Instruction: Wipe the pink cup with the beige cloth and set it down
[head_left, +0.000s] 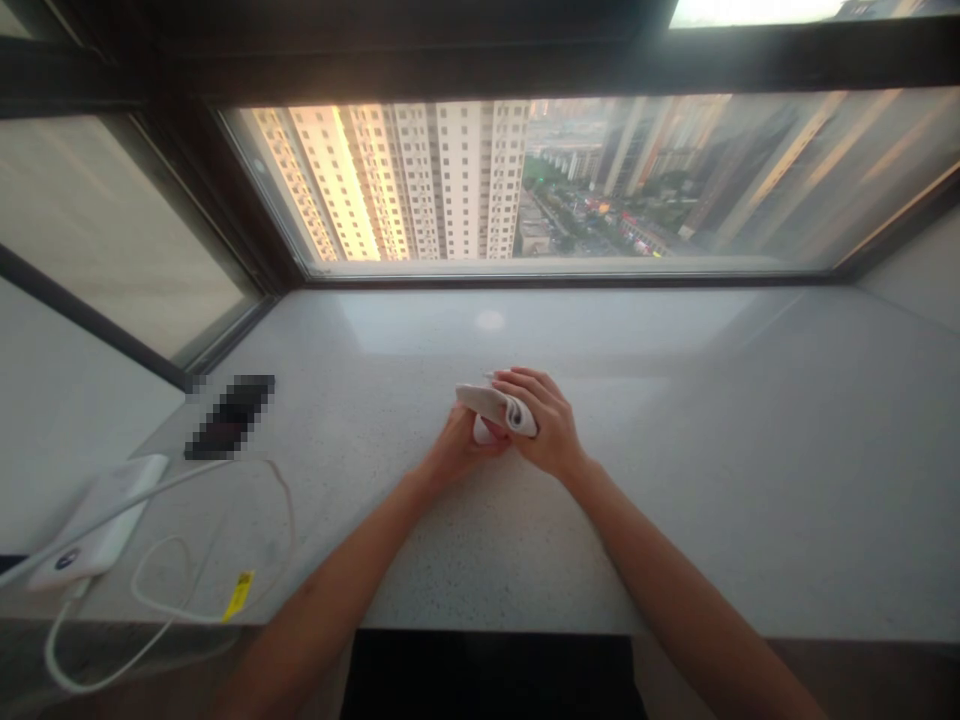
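Two bare hands meeting mid-desk, forearms angled in from the bottom corners, elbows cut off by the frame. Right hand (546,425) on top, back up, fingers curled over a rolled white cloth (491,405): grip clenched on the roll. Left hand (456,450) lower, back up, tucked under the cloth's near end. Left fingers hidden behind the roll, so left grip unreadable (clenched or released, can't tell).

Cloth between both hands, roughly central on the speckled stone desk (720,480). Contact between cloth and desk hard to make out. One cloth only, spiral edge showing by the right fingers, a loose fold below.

Far left on the desk, well apart from the hands: one phone (231,417), pixelated, no detail readable. Nearer the front edge, one white power bank (97,530), partly cut off by a cable crossing it. One white cable (289,520) in loops, running over the desk's front edge (strand count hard to tell, at least one). One yellow tag (238,596) beside the loop. Ahead, one wide window (750,180) with tower blocks (457,170) beyond the glass.
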